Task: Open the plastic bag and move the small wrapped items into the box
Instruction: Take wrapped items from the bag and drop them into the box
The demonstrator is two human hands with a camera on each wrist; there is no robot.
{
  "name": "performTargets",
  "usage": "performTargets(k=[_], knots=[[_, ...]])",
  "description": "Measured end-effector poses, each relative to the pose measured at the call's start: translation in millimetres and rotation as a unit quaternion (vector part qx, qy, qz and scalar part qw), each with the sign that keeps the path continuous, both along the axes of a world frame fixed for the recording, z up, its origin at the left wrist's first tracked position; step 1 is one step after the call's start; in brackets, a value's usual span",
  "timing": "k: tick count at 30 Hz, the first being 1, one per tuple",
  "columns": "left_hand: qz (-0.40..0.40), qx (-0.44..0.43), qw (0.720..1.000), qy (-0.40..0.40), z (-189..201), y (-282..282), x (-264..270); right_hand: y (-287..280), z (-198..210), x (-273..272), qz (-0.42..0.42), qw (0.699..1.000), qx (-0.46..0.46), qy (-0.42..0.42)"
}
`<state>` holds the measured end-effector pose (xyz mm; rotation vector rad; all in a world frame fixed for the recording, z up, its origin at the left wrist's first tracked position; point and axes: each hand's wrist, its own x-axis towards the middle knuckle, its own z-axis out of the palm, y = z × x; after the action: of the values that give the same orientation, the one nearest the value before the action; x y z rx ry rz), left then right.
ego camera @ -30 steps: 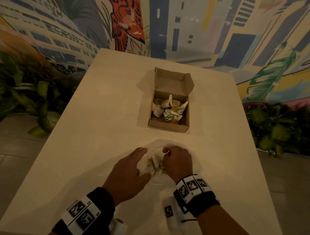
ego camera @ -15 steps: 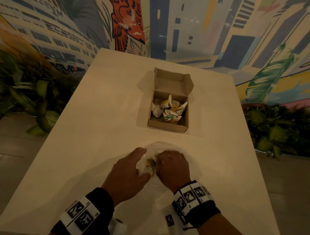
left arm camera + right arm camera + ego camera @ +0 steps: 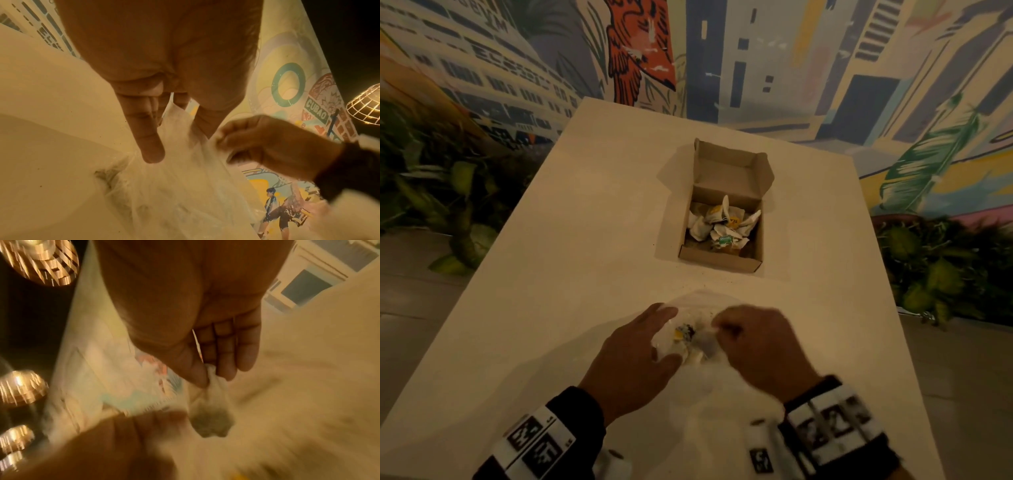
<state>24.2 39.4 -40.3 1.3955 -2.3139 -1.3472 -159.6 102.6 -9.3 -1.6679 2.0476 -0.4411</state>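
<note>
Two hands meet over our plastic bag [image 3: 690, 308], which lies on the counter [image 3: 571, 260] nearer us than the box [image 3: 722, 253]: left hand [image 3: 633, 356] flat, fingers relaxed, pressing the bag; right hand [image 3: 760, 346] pinching a wrapped item [image 3: 211, 420] in its grip

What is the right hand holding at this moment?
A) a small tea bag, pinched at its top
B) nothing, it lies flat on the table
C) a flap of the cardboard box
A: in the right wrist view the right hand pinches the top of a small tea bag, which hangs below it.
</note>
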Motion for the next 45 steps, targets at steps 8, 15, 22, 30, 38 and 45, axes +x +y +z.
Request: performTargets(k=[8, 15, 22, 30, 38, 45], knots=[[-0.007, 0.024, 1.0, -0.002, -4, 6, -2, -120, 61, -73, -0.089, 0.986, -0.046, -0.136], [0.002, 0.042, 0.999, -0.016, 0, 8, -1, -178, -18, -105, -0.194, 0.959, 0.11, -0.175], [0.009, 0.049, 0.999, -0.014, 3, 3, 2, -160, 21, -102, -0.188, 0.978, -0.034, 0.078], [-0.002, 0.046, 0.999, 0.0, 7, -2, -1, -38, 11, -1, 0.113, 0.974, 0.198, 0.014], [-0.012, 0.041, 0.999, 0.007, 9, 5, 2, -18, -58, 38, -0.046, 0.985, 0.163, 0.037], [-0.002, 0.039, 0.999, 0.012, 13, 6, 8, -9, -51, 20, -0.177, 0.981, 0.061, -0.046]])
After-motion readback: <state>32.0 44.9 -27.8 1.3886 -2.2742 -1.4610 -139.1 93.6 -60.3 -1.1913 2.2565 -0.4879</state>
